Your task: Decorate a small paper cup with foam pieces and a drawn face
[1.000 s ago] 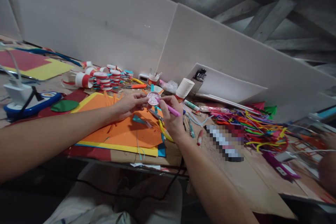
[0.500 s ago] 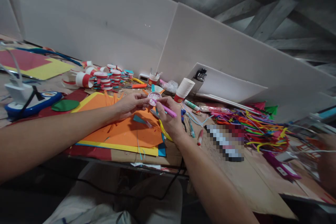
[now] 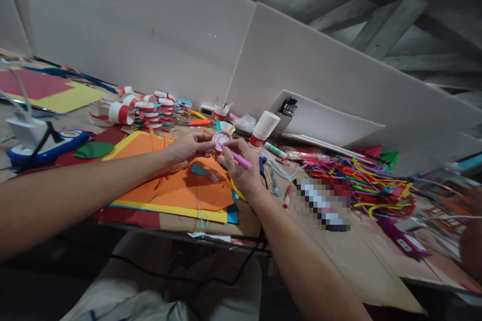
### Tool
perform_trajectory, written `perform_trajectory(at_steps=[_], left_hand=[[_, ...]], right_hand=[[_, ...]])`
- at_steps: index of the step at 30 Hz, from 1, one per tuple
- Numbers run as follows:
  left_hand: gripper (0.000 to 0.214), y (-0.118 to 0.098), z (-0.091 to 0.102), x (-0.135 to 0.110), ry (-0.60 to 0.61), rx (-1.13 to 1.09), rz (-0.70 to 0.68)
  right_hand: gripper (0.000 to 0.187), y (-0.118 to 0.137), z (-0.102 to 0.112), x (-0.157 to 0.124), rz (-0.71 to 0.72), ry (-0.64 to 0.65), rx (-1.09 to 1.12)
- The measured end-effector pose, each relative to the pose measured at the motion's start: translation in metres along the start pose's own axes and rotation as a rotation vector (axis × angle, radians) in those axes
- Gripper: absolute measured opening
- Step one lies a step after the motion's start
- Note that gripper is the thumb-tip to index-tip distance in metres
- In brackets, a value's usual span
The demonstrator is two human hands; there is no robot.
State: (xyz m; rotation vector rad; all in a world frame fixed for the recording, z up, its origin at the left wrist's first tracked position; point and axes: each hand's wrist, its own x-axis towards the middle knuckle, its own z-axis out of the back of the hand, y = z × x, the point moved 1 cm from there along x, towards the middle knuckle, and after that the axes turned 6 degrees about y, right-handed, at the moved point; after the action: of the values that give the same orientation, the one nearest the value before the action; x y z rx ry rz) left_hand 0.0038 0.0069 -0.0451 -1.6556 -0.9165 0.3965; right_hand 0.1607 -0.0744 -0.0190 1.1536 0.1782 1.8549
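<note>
Round paper cup piece (image 3: pixel 223 138), white with pink lines on its face, is held between our left hand (image 3: pixel 191 149) and right hand (image 3: pixel 243 164), over the far part of the orange sheet (image 3: pixel 184 193). Largest around us are the tall white panels (image 3: pixel 131 25), then the cluttered, partly cardboard-covered surface (image 3: pixel 367 261) before them. That sheet lies on top of a yellow sheet (image 3: pixel 221 216). To our right spreads a tangle of coloured pipe cleaners (image 3: pixel 380 185); to our left, red-and-white cut cups (image 3: pixel 148 116) cluster near the panels. A tilted stack of paper cups (image 3: pixel 265 128) stands just beyond our right hand. Our left grip pinches the piece's edge; our right grip is clasped around a pink marker (image 3: pixel 241 159), its tip at the piece, contact unclear. Smallest, a red marker (image 3: pixel 287 196) lies right of our wrist.
</note>
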Motion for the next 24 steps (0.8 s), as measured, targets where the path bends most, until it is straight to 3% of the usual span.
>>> perform_trajectory(at_steps=[12,24], left_hand=[[0.027,-0.0003,0.0003,0.0004,-0.005,-0.004,0.000],[0.027,0.0001,0.0005,-0.0004,-0.009,0.011,0.012]], right_hand=[[0.012,0.0058,0.0027,0.0021,0.008,0.017,-0.031],[0.013,0.0038,0.0079,0.0029,-0.004,-0.120,0.009]])
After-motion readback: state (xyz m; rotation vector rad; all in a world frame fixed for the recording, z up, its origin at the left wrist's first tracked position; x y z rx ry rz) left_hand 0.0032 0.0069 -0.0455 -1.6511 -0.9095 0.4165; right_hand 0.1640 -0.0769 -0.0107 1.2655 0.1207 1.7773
